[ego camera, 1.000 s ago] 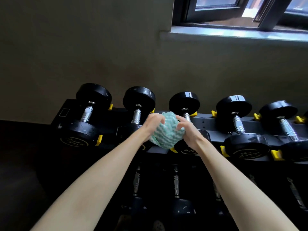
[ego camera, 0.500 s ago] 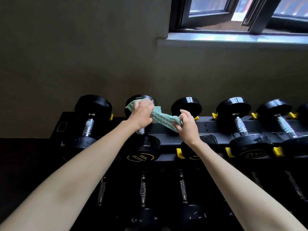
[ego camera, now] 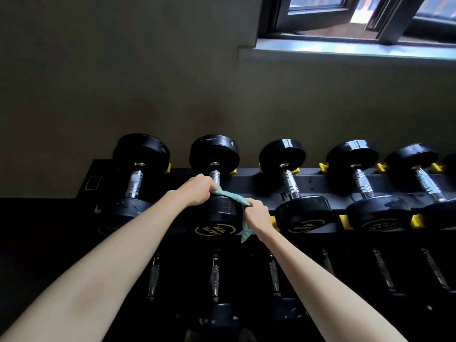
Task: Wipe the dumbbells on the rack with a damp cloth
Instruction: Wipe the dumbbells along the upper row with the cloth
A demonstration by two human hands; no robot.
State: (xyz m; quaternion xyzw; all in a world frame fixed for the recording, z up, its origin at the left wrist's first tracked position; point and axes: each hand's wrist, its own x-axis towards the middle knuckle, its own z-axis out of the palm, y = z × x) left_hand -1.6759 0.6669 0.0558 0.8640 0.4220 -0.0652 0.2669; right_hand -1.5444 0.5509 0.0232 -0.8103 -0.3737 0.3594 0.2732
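Wiping is the step in hand now. The cloth (ego camera: 231, 195) lies over the near black end of the 2nd dumbbell (ego camera: 217, 214) from the left, on the top row of the rack (ego camera: 320, 180). Left hand (ego camera: 197, 190) grips one end of the cloth next to the shiny bar (ego camera: 215, 176); right hand (ego camera: 256, 213) grips the other end, w/ a bit hanging down. Both arms reach out, hands close, one each side of the black end. Next, I think: pull the cloth back & forth, then do the bar & far end.

Cloth (ego camera: 230, 196) (green) over dumbbell (ego camera: 217, 213), in left hand (ego camera: 197, 190) and right hand (ego camera: 256, 214)
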